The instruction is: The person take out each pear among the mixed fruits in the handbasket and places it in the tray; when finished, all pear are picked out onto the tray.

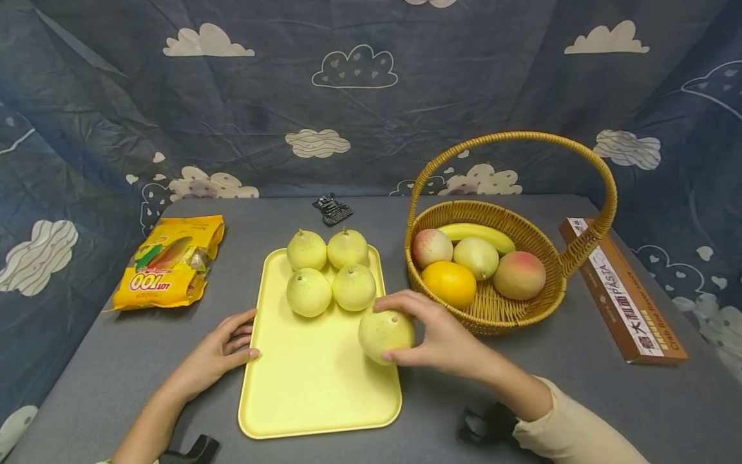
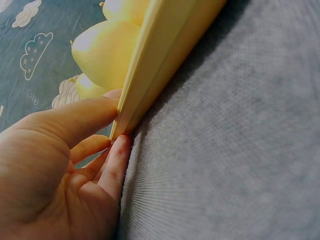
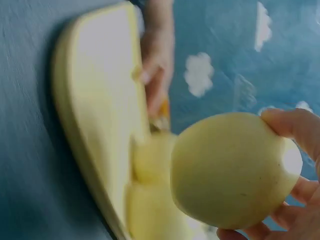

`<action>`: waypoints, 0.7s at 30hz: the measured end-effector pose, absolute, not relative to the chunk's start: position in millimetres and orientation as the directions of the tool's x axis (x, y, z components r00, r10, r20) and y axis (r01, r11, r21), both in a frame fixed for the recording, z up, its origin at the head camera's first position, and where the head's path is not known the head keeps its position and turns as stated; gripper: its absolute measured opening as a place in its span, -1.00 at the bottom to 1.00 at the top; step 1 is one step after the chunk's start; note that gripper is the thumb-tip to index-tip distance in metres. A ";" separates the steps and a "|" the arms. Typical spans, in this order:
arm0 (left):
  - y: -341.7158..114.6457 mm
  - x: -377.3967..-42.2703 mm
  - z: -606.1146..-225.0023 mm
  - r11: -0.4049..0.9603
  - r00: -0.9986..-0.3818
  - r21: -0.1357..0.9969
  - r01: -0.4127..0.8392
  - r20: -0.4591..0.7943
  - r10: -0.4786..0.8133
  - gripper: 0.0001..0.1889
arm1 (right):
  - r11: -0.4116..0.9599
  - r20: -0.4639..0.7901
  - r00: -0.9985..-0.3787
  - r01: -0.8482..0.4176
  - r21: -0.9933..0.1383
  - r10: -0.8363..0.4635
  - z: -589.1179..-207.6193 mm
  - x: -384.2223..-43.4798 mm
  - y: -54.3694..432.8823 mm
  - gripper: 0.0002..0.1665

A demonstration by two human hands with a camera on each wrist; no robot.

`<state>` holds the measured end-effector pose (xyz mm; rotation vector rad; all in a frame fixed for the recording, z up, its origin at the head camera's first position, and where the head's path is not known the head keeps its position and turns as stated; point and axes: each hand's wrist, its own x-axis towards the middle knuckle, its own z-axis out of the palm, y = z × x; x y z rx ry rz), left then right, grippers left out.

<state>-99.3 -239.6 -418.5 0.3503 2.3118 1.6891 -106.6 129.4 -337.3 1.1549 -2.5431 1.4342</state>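
Observation:
My right hand (image 1: 429, 328) grips a pale yellow-green melon (image 1: 386, 335) over the right side of a yellow tray (image 1: 307, 386). Thumb and fingers spread round it, and in the right wrist view the held melon (image 3: 235, 170) fills much of the picture. Several like melons (image 1: 308, 292) stand grouped at the tray's far end, stem nubs up. At the tray's left edge, my left hand (image 1: 217, 351) has thumb and fingers at the rim. From the left wrist view, this hand (image 2: 75, 165) pinches the rim, one fingertip low against the outer wall.
A wicker basket (image 1: 487, 325) with a tall handle holds peaches, a banana and other fruit to the right. Beyond it lies a long pasta box (image 1: 626, 290). A yellow snack bag (image 1: 168, 264) is at far left, and a small black crumpled item (image 1: 333, 209) lies behind the tray.

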 end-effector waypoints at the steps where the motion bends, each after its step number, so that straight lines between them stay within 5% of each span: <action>1: -239.4 -99.3 -418.5 0.295 -0.938 0.954 0.043 -0.063 0.341 -0.25 | 0.315 0.329 -0.725 -0.598 -0.737 -0.606 -342.1 -107.1 122.0 -0.36; 21: -238.9 -99.3 -417.2 0.303 -0.935 0.951 0.057 -0.055 0.349 -0.25 | 0.302 0.262 -0.714 -0.559 -0.772 -0.650 -383.1 -113.8 43.8 -0.32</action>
